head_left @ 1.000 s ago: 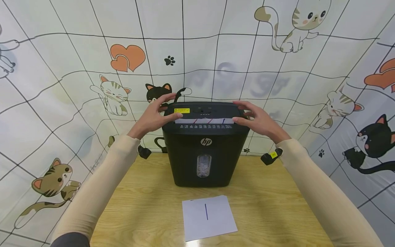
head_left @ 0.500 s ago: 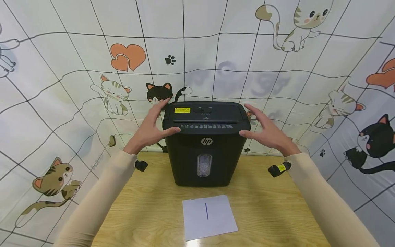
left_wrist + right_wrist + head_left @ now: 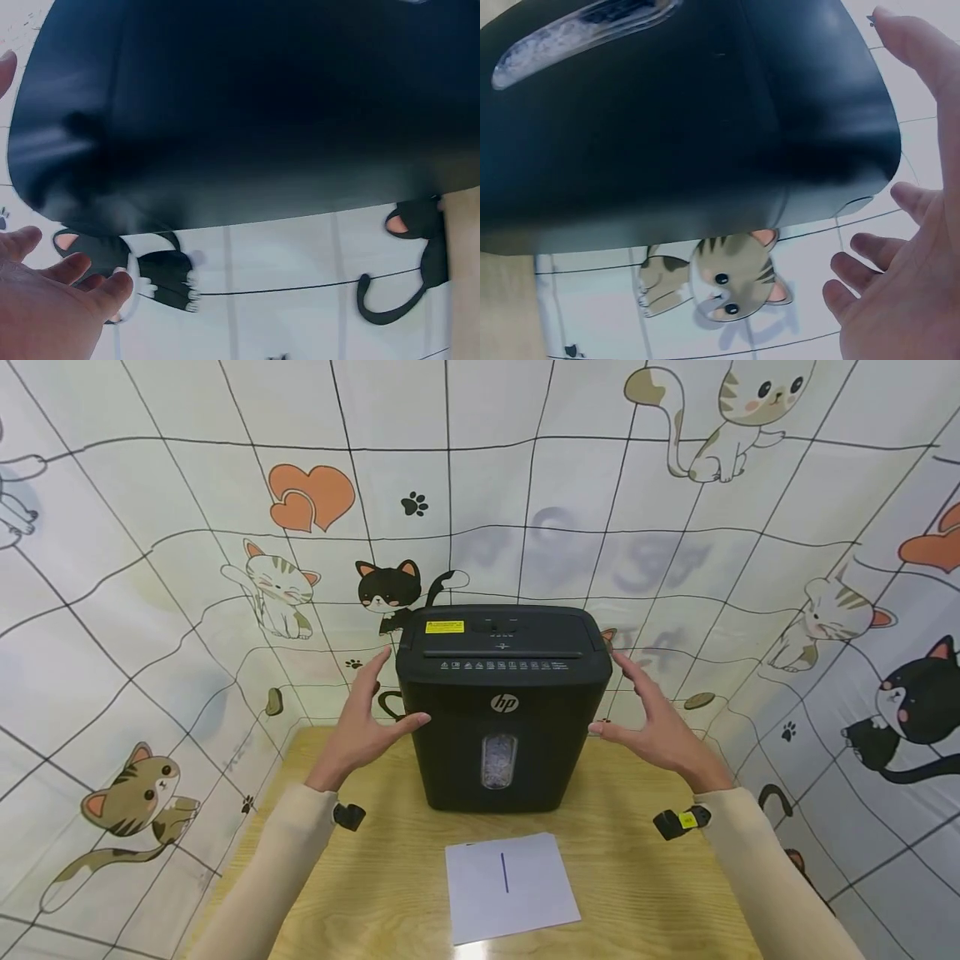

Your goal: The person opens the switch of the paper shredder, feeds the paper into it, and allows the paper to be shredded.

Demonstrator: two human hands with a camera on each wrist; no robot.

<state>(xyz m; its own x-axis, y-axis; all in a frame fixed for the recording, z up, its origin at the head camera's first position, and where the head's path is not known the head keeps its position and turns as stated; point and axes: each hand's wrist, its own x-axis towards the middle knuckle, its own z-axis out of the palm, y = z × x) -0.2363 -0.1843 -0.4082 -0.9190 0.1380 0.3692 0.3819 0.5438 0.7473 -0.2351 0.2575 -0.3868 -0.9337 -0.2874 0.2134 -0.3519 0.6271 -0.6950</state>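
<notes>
At frame centre, the left hand [image 3: 362, 731] and right hand [image 3: 660, 733], unclenched and holding nothing, are flanking the black shredder [image 3: 504, 724]

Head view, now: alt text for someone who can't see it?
A black HP paper shredder stands on a wood-grain table, flanked by a person's left hand and right hand. White paper marked with one dark blue line lies in front of it; a cat-print grid backdrop is behind.
</notes>
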